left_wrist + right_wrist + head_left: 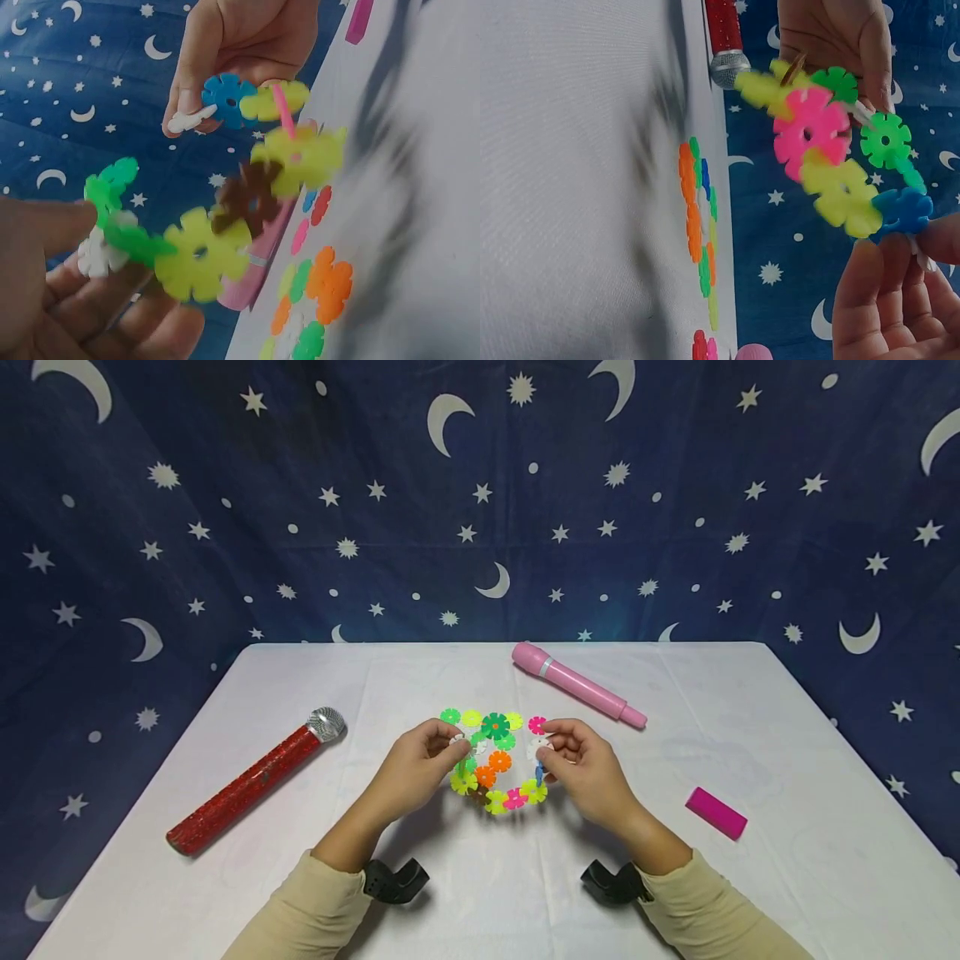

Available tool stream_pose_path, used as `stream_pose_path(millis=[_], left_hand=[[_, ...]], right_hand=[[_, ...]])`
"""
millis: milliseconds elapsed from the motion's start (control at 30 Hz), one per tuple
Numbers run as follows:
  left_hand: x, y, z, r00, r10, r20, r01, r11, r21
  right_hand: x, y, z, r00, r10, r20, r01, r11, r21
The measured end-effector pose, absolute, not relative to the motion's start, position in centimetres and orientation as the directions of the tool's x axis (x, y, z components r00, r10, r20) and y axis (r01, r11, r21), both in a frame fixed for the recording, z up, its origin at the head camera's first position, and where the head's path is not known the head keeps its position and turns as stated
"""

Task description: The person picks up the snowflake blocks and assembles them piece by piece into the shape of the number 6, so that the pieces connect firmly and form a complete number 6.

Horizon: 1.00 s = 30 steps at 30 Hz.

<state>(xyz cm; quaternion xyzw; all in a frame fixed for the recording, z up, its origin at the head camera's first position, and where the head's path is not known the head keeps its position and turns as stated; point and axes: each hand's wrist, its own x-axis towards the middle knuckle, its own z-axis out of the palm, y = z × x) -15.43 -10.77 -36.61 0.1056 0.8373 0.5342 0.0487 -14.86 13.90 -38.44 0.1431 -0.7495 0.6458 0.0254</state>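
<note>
Between the two hands hangs a curved chain of interlocking plastic snowflake discs, in yellow, brown, pink, green, blue and white. The left hand pinches its left end, thumb over a white disc beside green ones. At the other end, the right hand grips a white disc and a blue disc between thumb and fingers. In both wrist views the chain is held above the tabletop. Several loose discs in green, orange, yellow and other colours lie on the table behind and below it.
On the left of the white table lies a red microphone with a silver head. A pink microphone lies at the back right. Nearer on the right is a magenta block. A starry dark-blue cloth hangs behind.
</note>
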Motion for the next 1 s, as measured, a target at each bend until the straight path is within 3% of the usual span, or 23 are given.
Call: stream_pose_path(millis=[333,700,1000], left_hand=[[-15.3,-10.5,-37.6,-0.921,0.389,0.018,0.205,0.445,0.872],[-15.2,-9.8,-38.3,-0.918,0.376,0.131,0.343,0.58,0.739],[-15.4,-9.9,-38.6,-0.918,0.381,0.11,0.327,0.57,0.754]], right_hand=[[-14.9,13.9,-38.7,-0.947,-0.254,0.196,-0.237,0.14,-0.961],[-15.2,14.2,-39.0,-0.956,-0.268,0.116,-0.172,0.196,-0.965],[-15.9,15.1,-39.2,-0.97,-0.178,0.163,-0.219,0.365,-0.905]])
